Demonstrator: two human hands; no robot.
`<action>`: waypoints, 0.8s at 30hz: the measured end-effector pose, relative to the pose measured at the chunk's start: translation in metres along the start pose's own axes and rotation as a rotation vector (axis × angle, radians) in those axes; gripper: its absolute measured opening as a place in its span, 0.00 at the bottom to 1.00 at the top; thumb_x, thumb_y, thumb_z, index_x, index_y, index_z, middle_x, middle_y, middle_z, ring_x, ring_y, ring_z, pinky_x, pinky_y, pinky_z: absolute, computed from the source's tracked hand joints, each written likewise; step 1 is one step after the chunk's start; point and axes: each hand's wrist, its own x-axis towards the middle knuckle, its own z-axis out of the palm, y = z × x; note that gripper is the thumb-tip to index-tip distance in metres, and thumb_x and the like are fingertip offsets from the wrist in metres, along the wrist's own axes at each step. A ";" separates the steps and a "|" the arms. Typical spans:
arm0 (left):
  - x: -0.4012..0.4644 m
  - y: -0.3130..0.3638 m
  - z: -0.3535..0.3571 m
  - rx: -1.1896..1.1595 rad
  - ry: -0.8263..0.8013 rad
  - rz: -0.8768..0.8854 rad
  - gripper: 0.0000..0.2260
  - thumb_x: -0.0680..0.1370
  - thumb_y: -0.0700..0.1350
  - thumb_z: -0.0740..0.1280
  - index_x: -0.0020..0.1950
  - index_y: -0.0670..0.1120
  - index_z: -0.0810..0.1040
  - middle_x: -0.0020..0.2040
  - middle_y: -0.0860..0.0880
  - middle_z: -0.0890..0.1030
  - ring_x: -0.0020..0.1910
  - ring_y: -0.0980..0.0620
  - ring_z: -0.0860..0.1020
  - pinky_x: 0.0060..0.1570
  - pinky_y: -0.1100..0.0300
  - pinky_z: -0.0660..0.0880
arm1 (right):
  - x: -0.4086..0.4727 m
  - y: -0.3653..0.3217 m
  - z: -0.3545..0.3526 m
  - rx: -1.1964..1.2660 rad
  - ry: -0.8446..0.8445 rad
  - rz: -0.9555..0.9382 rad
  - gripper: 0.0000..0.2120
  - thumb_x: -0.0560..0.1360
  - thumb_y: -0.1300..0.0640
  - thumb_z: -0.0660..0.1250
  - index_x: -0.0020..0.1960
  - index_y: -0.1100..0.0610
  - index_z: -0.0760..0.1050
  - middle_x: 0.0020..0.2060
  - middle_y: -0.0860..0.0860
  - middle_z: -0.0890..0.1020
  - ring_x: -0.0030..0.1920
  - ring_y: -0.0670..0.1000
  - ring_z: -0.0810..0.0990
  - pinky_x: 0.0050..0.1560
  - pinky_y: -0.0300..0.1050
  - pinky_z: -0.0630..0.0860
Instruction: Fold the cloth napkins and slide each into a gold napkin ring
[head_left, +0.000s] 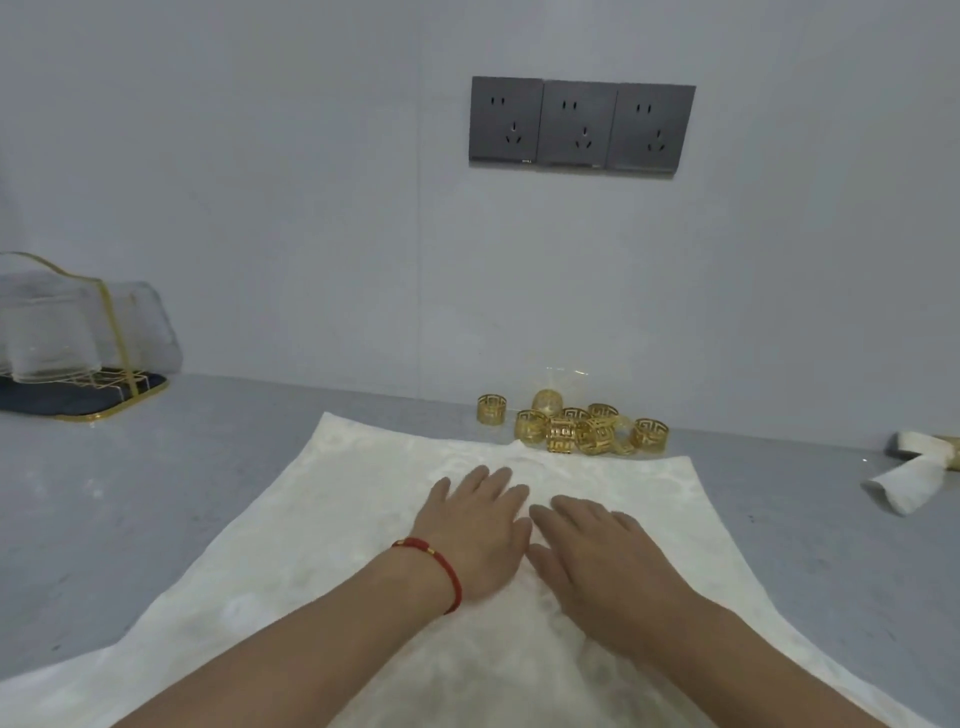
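Note:
A white patterned cloth napkin (311, 519) lies spread flat on the grey counter in front of me. My left hand (475, 530), with a red bracelet at the wrist, rests palm down on the napkin's middle with straight fingers. My right hand (597, 551) lies flat beside it, fingers straight, almost touching the left. Beyond the napkin's far edge sits a pile of several gold napkin rings (576, 428) with cut-out patterns, near the wall.
At the far right lie rolled white napkins (906, 486), one in a gold ring. A gold-trimmed wire rack with clear glassware (67, 338) stands on a dark tray at the back left. Three grey wall sockets (582, 124) hang above the counter (130, 493).

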 end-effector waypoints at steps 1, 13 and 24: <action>0.002 -0.001 0.004 -0.008 -0.054 -0.003 0.22 0.85 0.55 0.46 0.79 0.52 0.56 0.80 0.52 0.54 0.79 0.50 0.50 0.75 0.42 0.52 | 0.002 0.000 0.002 0.005 -0.011 0.003 0.36 0.76 0.36 0.31 0.77 0.45 0.60 0.73 0.44 0.66 0.74 0.48 0.65 0.73 0.51 0.63; 0.022 -0.012 0.019 -0.044 0.008 0.002 0.20 0.83 0.53 0.48 0.74 0.50 0.62 0.77 0.51 0.60 0.75 0.51 0.58 0.72 0.42 0.56 | 0.030 0.003 0.002 -0.001 -0.035 0.033 0.17 0.85 0.45 0.49 0.68 0.49 0.68 0.62 0.47 0.73 0.64 0.51 0.72 0.58 0.50 0.72; 0.017 -0.012 0.029 -0.133 0.093 0.027 0.21 0.82 0.54 0.49 0.74 0.52 0.63 0.77 0.54 0.61 0.77 0.52 0.56 0.76 0.42 0.51 | 0.115 0.007 -0.003 0.135 0.162 0.299 0.12 0.84 0.53 0.59 0.61 0.58 0.76 0.59 0.56 0.78 0.59 0.59 0.76 0.49 0.49 0.72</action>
